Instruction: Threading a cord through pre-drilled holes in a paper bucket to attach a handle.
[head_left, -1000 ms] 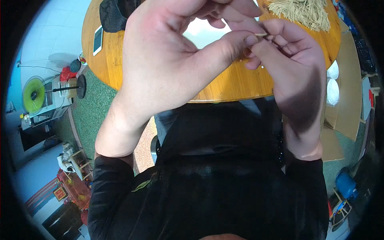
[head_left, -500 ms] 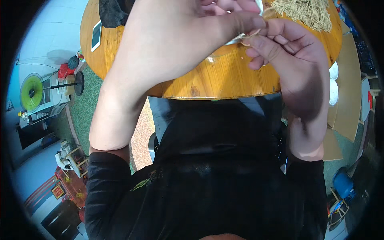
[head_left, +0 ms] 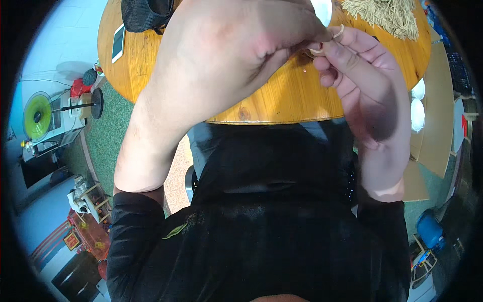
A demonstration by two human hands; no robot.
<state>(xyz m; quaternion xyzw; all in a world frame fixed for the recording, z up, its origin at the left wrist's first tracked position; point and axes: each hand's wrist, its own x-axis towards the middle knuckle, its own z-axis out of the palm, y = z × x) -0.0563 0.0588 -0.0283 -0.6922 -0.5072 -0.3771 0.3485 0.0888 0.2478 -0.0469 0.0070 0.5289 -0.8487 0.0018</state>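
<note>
Over the wooden table, both hands meet at a thin beige cord. My right hand pinches it between thumb and index finger, and a short bend of cord shows above the fingertips, with another piece beside the thumb. My left hand reaches across from the left, its back turned up. Its fingertips come together at the same cord, but most of its fingers are hidden behind the hand. A heap of beige cords lies at the table's far right. Part of a white object shows behind the fingers.
A white-edged phone and a black mesh bag lie on the table's left side. Beyond the table, a green fan stands at the left. Cardboard and white round things are at the right.
My left hand has rolled over, so its back now hides its thumb and fingers. My right hand has shifted slightly, still pinching the cord, and the cord's bend stands higher above its fingertips.
</note>
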